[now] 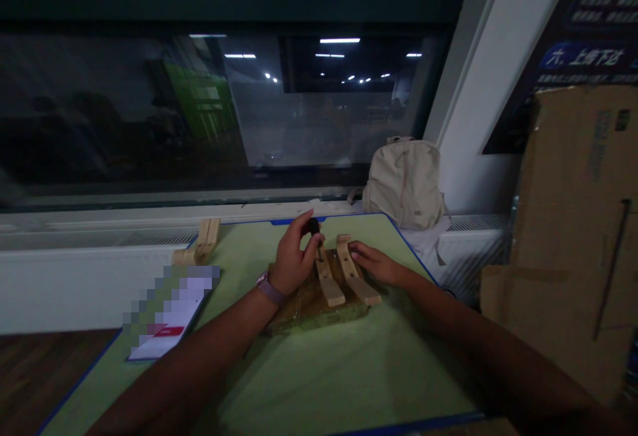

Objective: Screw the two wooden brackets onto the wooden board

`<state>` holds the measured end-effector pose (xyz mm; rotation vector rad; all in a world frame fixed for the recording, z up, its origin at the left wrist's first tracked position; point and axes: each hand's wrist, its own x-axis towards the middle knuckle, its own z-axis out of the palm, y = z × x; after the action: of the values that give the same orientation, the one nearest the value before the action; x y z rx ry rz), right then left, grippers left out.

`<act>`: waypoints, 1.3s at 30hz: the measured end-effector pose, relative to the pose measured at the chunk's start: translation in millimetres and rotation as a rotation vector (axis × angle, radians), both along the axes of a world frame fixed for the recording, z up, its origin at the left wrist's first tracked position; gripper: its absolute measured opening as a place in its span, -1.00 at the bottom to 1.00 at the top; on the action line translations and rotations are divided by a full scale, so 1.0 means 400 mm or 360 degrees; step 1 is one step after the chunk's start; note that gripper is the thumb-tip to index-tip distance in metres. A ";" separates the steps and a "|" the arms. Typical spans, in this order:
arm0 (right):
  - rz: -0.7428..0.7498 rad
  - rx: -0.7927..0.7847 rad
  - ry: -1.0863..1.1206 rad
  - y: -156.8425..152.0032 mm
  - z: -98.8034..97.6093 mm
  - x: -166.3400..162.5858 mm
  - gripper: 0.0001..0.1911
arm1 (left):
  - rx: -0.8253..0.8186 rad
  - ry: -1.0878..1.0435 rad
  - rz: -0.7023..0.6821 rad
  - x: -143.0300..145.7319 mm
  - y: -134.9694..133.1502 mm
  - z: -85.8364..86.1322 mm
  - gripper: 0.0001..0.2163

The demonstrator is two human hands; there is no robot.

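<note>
My left hand (pixel 295 256), with a watch on its wrist, is closed around the black handle of a screwdriver (pixel 314 226). The tool's thin shaft points down at a bent wooden piece (pixel 329 288) with dark holes in it. Beside that lies a second bent wooden piece (pixel 355 280), also holed. My right hand (pixel 376 264) has its fingers curled against the right edge of this second piece, near its far end. Under both pieces is a brown block (pixel 299 306) that looks wrapped in shiny film or tape.
On the green, blue-edged table (pixel 319 383), a partly blurred booklet or device (pixel 184 306) lies at left. More bent wooden pieces (pixel 207 240) stand at the far left corner. A beige backpack (pixel 406 183) sits beyond the table, by the window. Cardboard (pixel 573 223) stands at right.
</note>
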<state>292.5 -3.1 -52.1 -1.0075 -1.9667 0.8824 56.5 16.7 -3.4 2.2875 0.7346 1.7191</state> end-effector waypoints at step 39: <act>-0.0018 -0.0040 -0.0026 -0.006 0.007 -0.001 -0.55 | 0.0304 -0.0048 0.0154 -0.005 0.004 0.009 -0.74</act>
<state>292.0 -5.5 -49.4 -1.0419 -1.9664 0.8972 54.7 18.4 0.4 2.3779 0.7145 1.9398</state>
